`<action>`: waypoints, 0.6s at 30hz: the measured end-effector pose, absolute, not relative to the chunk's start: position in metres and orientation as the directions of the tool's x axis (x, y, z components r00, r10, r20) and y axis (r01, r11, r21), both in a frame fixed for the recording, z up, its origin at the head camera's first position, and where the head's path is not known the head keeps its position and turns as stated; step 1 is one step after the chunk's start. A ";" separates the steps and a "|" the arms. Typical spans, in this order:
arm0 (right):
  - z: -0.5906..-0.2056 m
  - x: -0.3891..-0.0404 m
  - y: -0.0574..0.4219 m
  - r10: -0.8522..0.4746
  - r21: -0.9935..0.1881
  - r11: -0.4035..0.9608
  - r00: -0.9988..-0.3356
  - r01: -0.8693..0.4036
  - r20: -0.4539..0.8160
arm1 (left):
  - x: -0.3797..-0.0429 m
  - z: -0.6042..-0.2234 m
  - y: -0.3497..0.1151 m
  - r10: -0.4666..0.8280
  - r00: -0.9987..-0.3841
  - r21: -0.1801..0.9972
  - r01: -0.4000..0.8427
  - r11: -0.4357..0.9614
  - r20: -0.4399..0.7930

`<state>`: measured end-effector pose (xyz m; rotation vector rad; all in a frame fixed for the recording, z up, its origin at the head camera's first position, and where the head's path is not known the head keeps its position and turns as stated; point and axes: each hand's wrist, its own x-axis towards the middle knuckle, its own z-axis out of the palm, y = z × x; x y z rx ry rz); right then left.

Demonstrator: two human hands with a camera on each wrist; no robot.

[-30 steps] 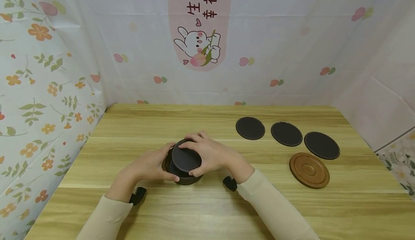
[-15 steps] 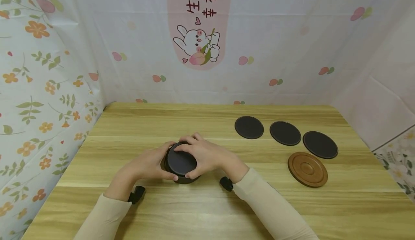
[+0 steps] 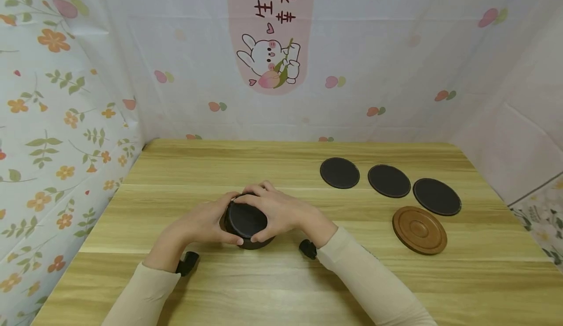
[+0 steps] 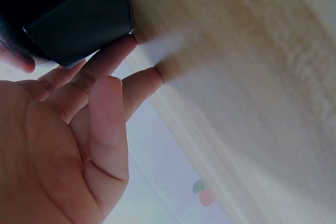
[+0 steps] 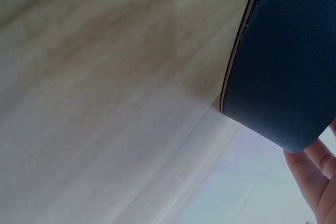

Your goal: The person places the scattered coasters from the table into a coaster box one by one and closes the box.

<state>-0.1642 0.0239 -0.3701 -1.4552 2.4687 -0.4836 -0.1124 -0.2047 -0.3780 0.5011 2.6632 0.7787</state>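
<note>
In the head view a round black leather coaster holder (image 3: 256, 244) stands on the table between my hands, its dark round top facing up. My left hand (image 3: 204, 224) grips its left side, thumb at the front and fingers reaching behind. My right hand (image 3: 281, 214) curls over the right side of its top, thumb at the front. In the left wrist view the black holder (image 4: 84, 19) shows at the upper left, with fingertips (image 4: 126, 43) right at its lower edge. The right wrist view shows its dark curved wall (image 5: 283, 61), with fingertips (image 5: 294, 158) at its lower corner.
Several round black items lie at the back right: one coaster (image 3: 339, 173), another coaster (image 3: 389, 181) and a third coaster (image 3: 437, 196). In front of them is a round brown wooden disc (image 3: 420, 230). Black wrist fittings (image 3: 188, 263) sit under the wrists. A printed cloth (image 3: 184, 47) hangs behind the table.
A black coaster in my right hand moved left and down onto the holder, then dropped out of my fingertips; the top now looks darker and recessed. My left hand has barely moved.
</note>
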 end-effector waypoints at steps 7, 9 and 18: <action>-0.371 -0.166 0.029 -0.876 -0.403 0.450 -0.482 -0.797 -0.025 | -0.113 -0.376 -0.204 0.407 -0.886 0.550 0.231 0.803 -0.223; -0.371 -0.167 0.030 -0.873 -0.406 0.453 -0.487 -0.794 -0.022 | -0.113 -0.377 -0.204 0.404 -0.887 0.548 0.228 0.805 -0.225; -0.368 -0.176 0.047 -0.852 -0.396 0.485 -0.523 -0.780 -0.015 | -0.113 -0.378 -0.204 0.398 -0.893 0.556 0.225 0.800 -0.211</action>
